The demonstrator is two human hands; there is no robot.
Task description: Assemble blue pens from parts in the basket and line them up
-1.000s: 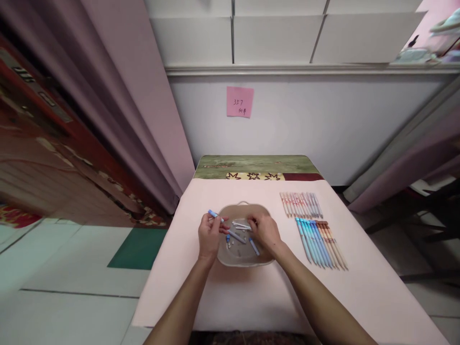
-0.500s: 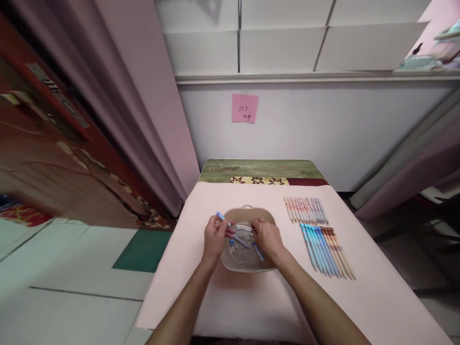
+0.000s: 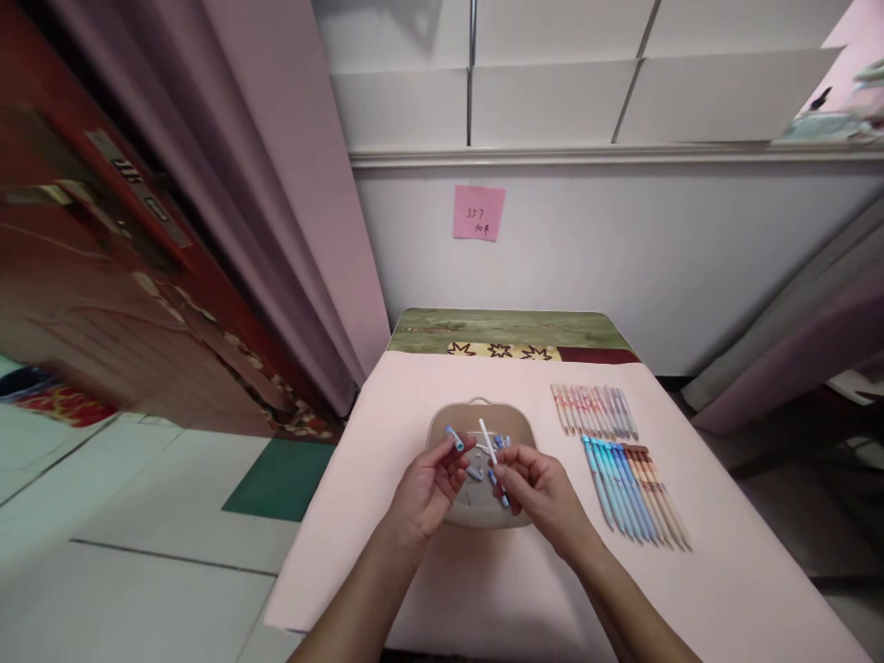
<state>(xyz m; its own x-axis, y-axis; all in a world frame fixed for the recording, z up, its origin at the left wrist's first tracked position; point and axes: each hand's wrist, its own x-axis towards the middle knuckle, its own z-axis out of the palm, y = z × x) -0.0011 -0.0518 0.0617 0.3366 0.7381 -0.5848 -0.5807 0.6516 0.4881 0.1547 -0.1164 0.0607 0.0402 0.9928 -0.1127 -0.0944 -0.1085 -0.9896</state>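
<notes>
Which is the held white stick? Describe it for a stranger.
On the pink-covered table sits a beige basin. Above it, the right hand holds the stick, its slim white end raised. The left hand's tube beside it is shorter and blue.

Basin (image 3: 446, 516): matt beige plastic, smooth. Table cover (image 3: 359, 552): matt pale pink, smooth. Exposed tabletop (image 3: 497, 322): green, wood-look grain. Sticky note (image 3: 479, 213): matt pink paper. Pens in the lower row (image 3: 625, 488): smooth plastic look. Curtain (image 3: 276, 184): matt mauve cloth, soft folds. Floor tiles (image 3: 158, 589): smooth, slight sheen. Lock plate (image 3: 138, 189): metal look.
</notes>
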